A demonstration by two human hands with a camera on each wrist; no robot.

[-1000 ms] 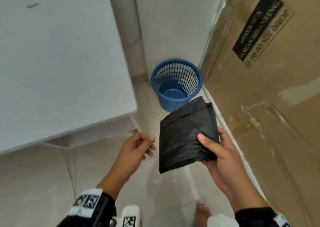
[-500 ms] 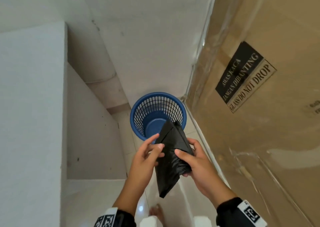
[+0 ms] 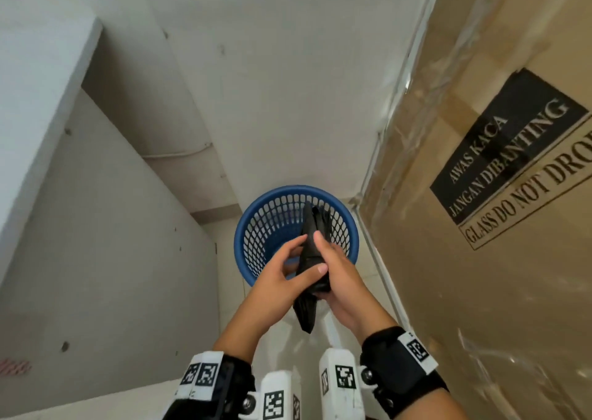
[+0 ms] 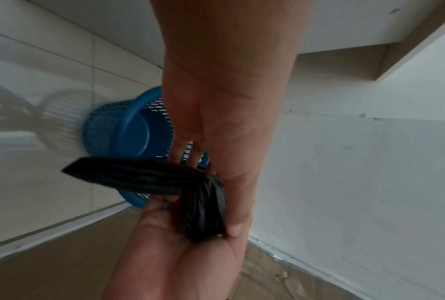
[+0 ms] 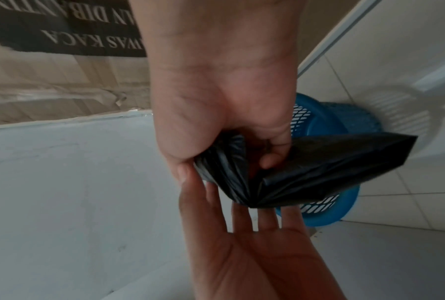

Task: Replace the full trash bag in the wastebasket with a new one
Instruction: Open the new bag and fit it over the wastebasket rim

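Note:
A folded black trash bag (image 3: 312, 246) stands edge-on between my two hands, above the mouth of a blue mesh wastebasket (image 3: 239, 237) on the floor. My left hand (image 3: 310, 253) pinches the bag, its thumb laid across the near side. My right hand (image 3: 333, 259) grips the bag from the right with curled fingers. In the left wrist view the bag (image 4: 139, 176) fans out over the basket (image 4: 129, 121), whose blue bottom shows with nothing in it. The right wrist view shows the bag (image 5: 319, 168) bunched in my right hand (image 5: 224, 162), before the basket (image 5: 344, 205).
A tall cardboard box (image 3: 480, 291) wrapped in clear film, with a "GLASS DO NOT DROP" label (image 3: 512, 150), stands close on the right. A white panel (image 3: 48, 99) rises on the left and a white wall (image 3: 288, 83) stands behind the basket. The floor is pale tile.
My left hand has come over and taken hold of the bag. Both hands have carried it forward over the basket and turned it edge-on, and the view has tilted up.

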